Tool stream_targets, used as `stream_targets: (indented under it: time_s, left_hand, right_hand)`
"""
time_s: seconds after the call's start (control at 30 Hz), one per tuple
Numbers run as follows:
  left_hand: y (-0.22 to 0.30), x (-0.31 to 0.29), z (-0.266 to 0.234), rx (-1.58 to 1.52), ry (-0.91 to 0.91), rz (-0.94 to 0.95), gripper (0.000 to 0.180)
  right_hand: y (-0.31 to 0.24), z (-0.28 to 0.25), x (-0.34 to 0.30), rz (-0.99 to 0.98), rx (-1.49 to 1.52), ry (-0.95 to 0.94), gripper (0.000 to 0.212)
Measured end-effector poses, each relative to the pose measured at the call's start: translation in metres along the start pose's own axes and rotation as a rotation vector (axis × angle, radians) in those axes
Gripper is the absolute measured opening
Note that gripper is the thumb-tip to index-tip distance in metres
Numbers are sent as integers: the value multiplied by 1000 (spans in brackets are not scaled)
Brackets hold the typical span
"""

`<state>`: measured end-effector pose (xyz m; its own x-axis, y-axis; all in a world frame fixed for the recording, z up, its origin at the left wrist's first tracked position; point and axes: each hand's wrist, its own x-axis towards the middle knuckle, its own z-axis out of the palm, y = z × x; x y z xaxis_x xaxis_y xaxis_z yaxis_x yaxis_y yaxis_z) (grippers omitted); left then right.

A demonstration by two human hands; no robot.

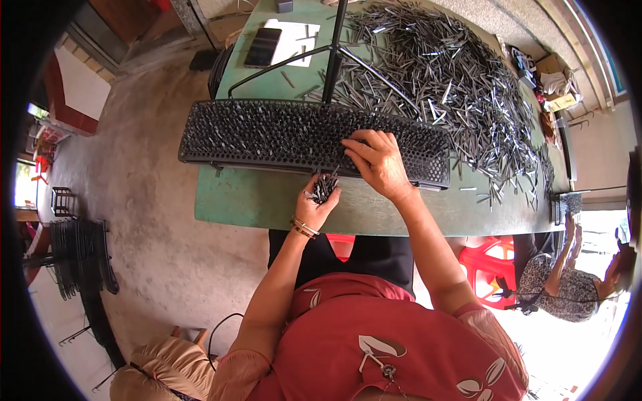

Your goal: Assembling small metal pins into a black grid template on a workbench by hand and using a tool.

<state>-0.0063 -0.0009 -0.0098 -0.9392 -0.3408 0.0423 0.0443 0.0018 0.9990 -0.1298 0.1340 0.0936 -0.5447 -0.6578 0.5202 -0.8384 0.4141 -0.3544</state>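
Note:
My left hand (318, 208) is closed around a bunch of small dark metal strips (324, 190), just below the front edge of a long black perforated rack (231, 158). Above the rack's face, right of its middle, my right hand (380, 160) has its thumb and fingertips pinched together at the holes. Whatever sits between those fingertips is too small to make out. Many strips stand upright in the rack's left and middle holes, while bare holes show toward its right end. The rack slants over a green table (267, 200).
A big heap of loose strips (441, 73) covers the table's far right. A black metal stand (332, 67) rises behind the rack. At the back left, a phone (263, 47) lies on white paper (294, 41). Another person (565, 287) sits at the right, near a red stool (487, 271).

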Motion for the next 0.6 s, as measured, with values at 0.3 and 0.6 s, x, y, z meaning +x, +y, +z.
stream_targets:
  time_s: [0.3, 0.6]
  left_hand:
    - [4, 2, -1, 34, -34, 17, 17]
    - [-4, 2, 1, 29, -60, 48, 17]
  right_hand:
    - [-5, 6, 7, 13, 37, 65, 13]
    - [-6, 13, 3, 81, -2, 161, 10]
